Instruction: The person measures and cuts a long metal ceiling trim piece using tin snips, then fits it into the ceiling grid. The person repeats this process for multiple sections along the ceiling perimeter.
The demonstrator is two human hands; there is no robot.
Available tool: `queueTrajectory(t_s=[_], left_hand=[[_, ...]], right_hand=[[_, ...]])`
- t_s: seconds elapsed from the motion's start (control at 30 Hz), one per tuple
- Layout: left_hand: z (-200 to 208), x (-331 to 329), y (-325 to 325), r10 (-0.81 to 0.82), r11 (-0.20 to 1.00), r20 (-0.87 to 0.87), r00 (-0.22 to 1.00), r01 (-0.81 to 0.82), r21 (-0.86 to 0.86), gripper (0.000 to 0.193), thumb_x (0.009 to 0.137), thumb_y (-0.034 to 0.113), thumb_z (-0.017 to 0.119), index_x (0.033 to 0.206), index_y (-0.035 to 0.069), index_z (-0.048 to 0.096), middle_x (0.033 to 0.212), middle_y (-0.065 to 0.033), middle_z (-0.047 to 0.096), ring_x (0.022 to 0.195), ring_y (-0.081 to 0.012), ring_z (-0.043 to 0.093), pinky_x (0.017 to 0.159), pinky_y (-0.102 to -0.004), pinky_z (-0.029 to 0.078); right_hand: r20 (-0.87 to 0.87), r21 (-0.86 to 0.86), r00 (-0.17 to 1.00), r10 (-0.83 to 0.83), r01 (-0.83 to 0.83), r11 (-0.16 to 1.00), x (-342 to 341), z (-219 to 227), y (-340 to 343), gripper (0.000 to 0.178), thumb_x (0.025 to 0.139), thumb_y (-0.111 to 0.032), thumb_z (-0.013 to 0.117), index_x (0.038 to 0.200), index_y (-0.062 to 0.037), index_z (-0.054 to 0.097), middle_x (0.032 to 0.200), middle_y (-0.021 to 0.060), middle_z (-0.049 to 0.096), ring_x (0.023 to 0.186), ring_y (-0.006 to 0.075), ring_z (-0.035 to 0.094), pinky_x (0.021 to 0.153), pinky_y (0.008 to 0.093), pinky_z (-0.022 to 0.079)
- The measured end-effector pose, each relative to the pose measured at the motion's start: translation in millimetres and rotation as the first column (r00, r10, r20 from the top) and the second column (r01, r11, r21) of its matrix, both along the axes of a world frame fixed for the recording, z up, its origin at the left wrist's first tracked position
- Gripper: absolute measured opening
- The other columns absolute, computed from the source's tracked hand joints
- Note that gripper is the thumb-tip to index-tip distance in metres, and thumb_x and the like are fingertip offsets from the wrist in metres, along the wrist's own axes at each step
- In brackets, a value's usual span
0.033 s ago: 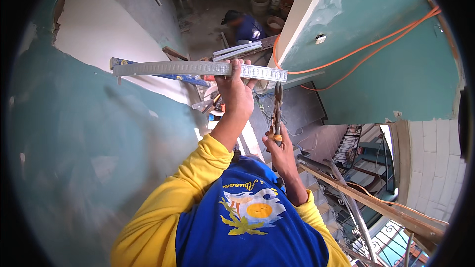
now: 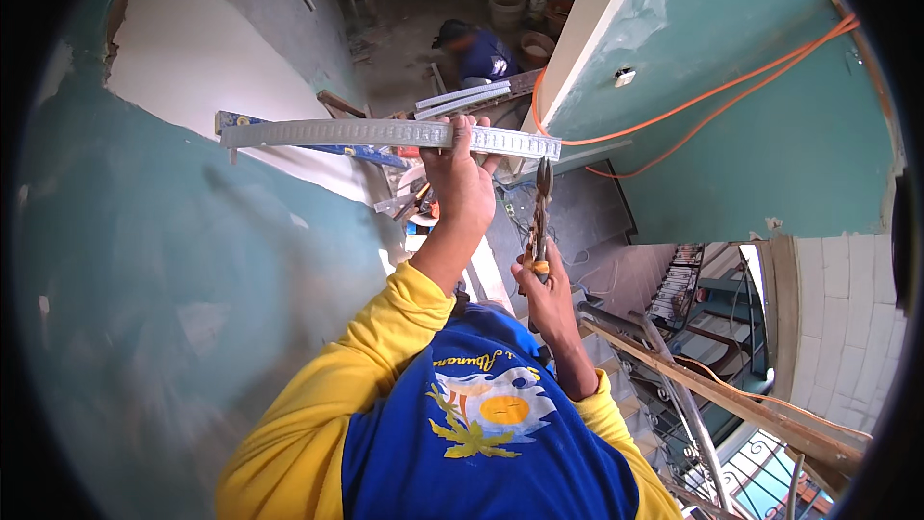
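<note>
My left hand (image 2: 460, 171) is raised and closed around a long silver metal stud (image 2: 337, 133), a channel with a ribbed pattern along its face. The strip lies nearly level, reaching far to the left of my grip and a short way to the right. Lower and to the right, my right hand (image 2: 549, 294) grips tin snips (image 2: 542, 217) by their handles, blades pointing up. The blade tips sit just below the stud's right end; whether they touch it I cannot tell.
Beyond the stud a person (image 2: 481, 56) in dark blue crouches near buckets (image 2: 506, 8). More metal strips (image 2: 462, 98) lie past my left hand. An orange cord (image 2: 693, 111) hangs along the green wall (image 2: 760, 173). A wooden rail (image 2: 712, 385) and stairs are at lower right.
Almost nothing differs. The stud and the snips have shifted very slightly to the right, with both hands keeping their hold.
</note>
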State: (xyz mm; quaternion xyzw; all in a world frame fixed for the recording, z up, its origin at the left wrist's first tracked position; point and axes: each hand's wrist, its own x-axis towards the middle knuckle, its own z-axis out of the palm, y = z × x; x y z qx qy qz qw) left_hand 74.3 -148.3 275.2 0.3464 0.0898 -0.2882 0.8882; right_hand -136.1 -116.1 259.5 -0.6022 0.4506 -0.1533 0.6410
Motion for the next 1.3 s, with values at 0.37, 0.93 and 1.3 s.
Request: queueTrajectory(t_s=[0.37,0.93,1.3], left_hand=[[2.4,12.1,-2.3,0.034,0.999,-0.006,0.999,-0.034,-0.016,0.041,0.105,0.016,0.072,0.135,0.018,0.045,0.138,-0.0085,0.058,0.130,-0.0293,0.064,0.108,-0.0660,0.052],[5.7,7.7,6.1,0.025,1.000,0.015,1.000,-0.025,-0.018,0.045,0.105,0.017,0.072,0.137,0.018,0.041,0.131,-0.0079,0.060,0.124,-0.0261,0.066,0.102,-0.0587,0.056],[10.0,7.1,4.0,0.040,0.999,0.001,0.999,-0.040,-0.035,0.035,0.106,0.017,0.071,0.129,0.020,0.046,0.126,-0.0044,0.061,0.125,-0.0256,0.066,0.102,-0.0616,0.056]], right_hand=[[-0.098,-0.015,0.994,0.050,-0.052,0.999,8.8,-2.7,-10.8,0.076,0.094,-0.026,0.074,0.160,-0.0034,0.045,0.112,0.0106,0.065,0.102,0.0210,0.060,0.094,0.0364,0.050],[-0.067,-0.160,0.998,0.013,-0.023,0.987,27.8,-4.5,-21.4,0.047,0.098,-0.027,0.073,0.137,-0.0068,0.059,0.085,0.0007,0.059,0.071,0.0104,0.053,0.065,0.0283,0.046],[-0.083,-0.054,0.996,-0.041,0.037,0.998,33.3,-5.5,-18.8,0.038,0.102,-0.022,0.071,0.134,-0.0040,0.063,0.079,0.0011,0.061,0.070,0.0094,0.059,0.062,0.0270,0.046]])
